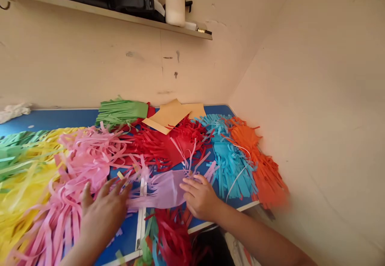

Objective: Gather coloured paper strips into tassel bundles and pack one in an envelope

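A purple fringed sheet of tissue paper [168, 189] lies in front of me, with cut strips at both ends. My right hand [200, 197] pinches its right end, where thin strips stick up past the fingers. Over the left fringe is my left hand [105, 208], slightly blurred, its fingers spread and pointing away from me. Pink fringed tissue paper [87, 149] is beside and under that hand. Just beyond the purple sheet sits red fringed tissue paper [177, 145].
Yellow fringe [33, 202] and green fringe [120, 113] lie on the blue table [69, 117], with tan sheets [171, 115] at the back. Blue fringe [231, 165] and orange fringe [266, 173] lie right. Red strips [174, 238] hang at the front edge. A shelf [135, 15] overhangs.
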Tool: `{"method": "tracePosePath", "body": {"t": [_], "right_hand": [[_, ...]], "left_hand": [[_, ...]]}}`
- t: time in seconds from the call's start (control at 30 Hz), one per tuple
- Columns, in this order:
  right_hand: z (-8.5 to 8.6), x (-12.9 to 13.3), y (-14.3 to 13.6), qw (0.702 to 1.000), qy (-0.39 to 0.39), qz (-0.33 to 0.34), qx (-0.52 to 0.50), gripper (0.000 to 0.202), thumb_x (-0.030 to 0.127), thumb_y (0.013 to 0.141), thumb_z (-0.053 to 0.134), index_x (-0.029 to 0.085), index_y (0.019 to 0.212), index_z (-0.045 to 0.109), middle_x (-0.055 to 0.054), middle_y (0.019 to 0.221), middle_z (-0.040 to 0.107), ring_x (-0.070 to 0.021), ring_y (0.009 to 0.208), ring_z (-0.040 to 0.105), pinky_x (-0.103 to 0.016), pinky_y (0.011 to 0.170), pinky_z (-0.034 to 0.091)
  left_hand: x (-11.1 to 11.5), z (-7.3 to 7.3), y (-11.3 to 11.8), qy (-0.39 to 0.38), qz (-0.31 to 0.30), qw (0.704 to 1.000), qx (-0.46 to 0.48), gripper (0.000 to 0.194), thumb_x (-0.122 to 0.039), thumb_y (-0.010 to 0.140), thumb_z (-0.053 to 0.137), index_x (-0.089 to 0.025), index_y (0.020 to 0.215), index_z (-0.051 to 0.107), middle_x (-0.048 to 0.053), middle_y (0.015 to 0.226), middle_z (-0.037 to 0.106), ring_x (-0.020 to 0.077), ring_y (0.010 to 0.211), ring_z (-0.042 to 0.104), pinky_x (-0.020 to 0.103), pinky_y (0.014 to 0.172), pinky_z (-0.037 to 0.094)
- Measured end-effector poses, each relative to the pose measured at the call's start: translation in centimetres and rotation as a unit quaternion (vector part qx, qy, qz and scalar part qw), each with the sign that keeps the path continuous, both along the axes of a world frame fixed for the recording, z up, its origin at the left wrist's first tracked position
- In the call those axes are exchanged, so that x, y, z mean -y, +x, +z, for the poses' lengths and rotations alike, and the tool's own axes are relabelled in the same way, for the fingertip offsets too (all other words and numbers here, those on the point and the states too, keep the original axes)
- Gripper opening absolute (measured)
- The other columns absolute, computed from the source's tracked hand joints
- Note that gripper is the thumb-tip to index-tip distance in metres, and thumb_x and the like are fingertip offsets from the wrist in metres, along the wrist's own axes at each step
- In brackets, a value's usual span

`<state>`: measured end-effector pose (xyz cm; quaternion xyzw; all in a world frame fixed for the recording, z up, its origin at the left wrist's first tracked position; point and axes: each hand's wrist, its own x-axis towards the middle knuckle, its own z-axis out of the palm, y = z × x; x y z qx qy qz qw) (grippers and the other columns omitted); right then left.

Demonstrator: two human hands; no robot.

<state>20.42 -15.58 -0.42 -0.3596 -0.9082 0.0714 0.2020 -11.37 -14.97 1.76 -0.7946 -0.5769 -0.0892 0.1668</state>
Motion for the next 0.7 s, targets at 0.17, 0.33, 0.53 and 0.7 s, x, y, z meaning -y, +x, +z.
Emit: {"method": "tracePosePath", "body": {"t": [0.17,0.33,0.53,0.7], "right_hand": [[-1.3,0.6,-0.5,0.999,-0.033,0.001,0.009,0.027,0.019,0.081,0.053,0.021,0.105,0.065,-0.013,0.133,0.062,-0.0285,0.129,0.053,-0.053,0.113,0.029],[-1.3,0.1,-0.8,0.999,-0.033,-0.008,0.0,0.033,0.026,0.082,0.053,0.019,0.112,0.063,-0.015,0.123,0.068,-0.0294,0.12,0.06,-0.055,0.114,0.026],[-2.6,0.2,0.1,1.0,0.009,-0.014,0.014,0.026,0.019,0.08,0.054,0.016,0.104,0.064,-0.012,0.126,0.067,-0.0305,0.12,0.059,-0.056,0.105,0.03],[-2.5,0.1,-0.5,0.999,0.002,-0.042,-0.012,0.016,0.02,0.082,0.054,0.017,0.095,0.063,-0.01,0.123,0.069,-0.0277,0.114,0.062,-0.047,0.091,0.036]], "left_hand": [[1.6,2.9,1.8,-0.007,-0.127,0.987,0.103,0.064,-0.037,0.087,0.039,-0.041,0.15,0.027,0.006,0.123,0.069,0.0369,0.112,0.062,0.062,0.103,0.04],[1.2,-0.2,11.2,-0.184,-0.246,0.939,0.152,0.058,-0.05,0.095,0.04,-0.023,0.146,0.041,0.01,0.133,0.064,0.0229,0.119,0.062,0.036,0.097,0.052],[-1.7,-3.9,7.9,-0.102,-0.049,0.99,0.085,0.06,-0.058,0.087,0.051,-0.018,0.131,0.06,0.019,0.141,0.055,0.0411,0.137,0.041,0.063,0.109,0.028],[-1.0,-0.7,6.4,-0.027,0.002,0.996,0.089,0.033,-0.035,0.092,0.047,-0.023,0.113,0.069,0.011,0.124,0.068,0.0353,0.12,0.055,0.056,0.102,0.035]]}}
